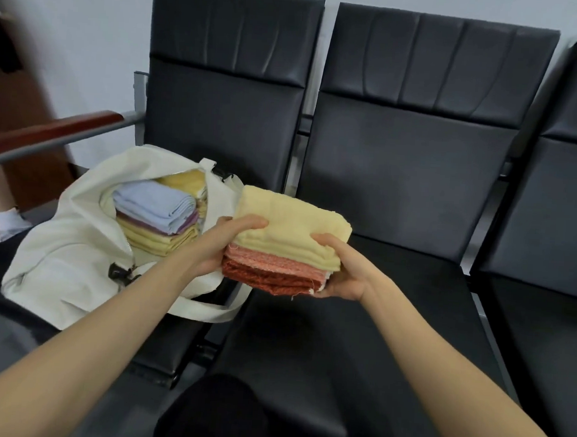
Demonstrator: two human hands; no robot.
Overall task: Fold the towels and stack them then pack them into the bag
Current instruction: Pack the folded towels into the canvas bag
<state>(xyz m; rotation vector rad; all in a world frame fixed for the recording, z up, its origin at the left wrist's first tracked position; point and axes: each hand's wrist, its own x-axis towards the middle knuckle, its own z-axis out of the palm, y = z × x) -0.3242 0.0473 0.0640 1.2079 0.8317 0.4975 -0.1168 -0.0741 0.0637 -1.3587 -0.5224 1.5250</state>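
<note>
You hold the stack of folded towels (289,241) in the air above the middle seat (393,290), just right of the white bag (68,240). The stack has a yellow layer on top and pink and rust layers beneath. Your left hand (225,245) grips its left end, fingers curled over the yellow layer. Your right hand (341,274) clamps the near right corner, one digit on top and the palm under the rust layer.

The likeliest slip is inside the stack itself. Only the ends are pinched, and the lower layers already jut out unevenly at the near edge, so a tilt toward the bag could let them slide apart.

The bag's mouth is open, but the towels already packed (157,211) fill much of it, with a blue one on top. Its right wall stands between your stack and the opening. If you drag the stack across that soft wall, the bottom layer may catch and unfold.

Pushing down on the leaning pile inside could topple it. It could also shove the bag toward the seat edge, where its strap (208,311) already hangs over.
</note>
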